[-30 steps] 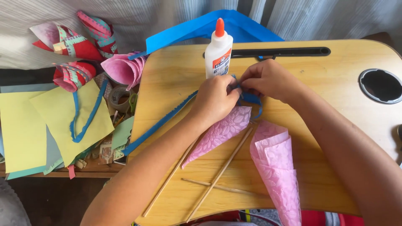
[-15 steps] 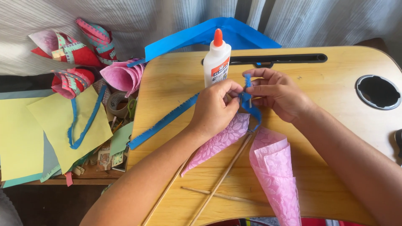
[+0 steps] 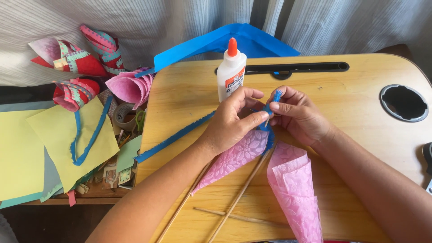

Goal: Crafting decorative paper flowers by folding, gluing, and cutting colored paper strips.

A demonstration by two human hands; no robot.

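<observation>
- Left hand (image 3: 231,123) and right hand (image 3: 299,114) both pinched shut on a fringed blue paper strip (image 3: 270,108), above the wooden tabletop (image 3: 351,121).
- Strip trailing left across the tabletop edge.
- Pink paper cone (image 3: 234,159) under left hand; white glue bottle (image 3: 231,69) just behind.

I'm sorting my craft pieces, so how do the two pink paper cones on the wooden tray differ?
The left pink cone is slim, tightly rolled and lies partly under the left hand; the right pink cone is wider, looser, open-mouthed and untouched. The left one points down-left, the right one widens downward. Both are pink flower-patterned paper.
</observation>
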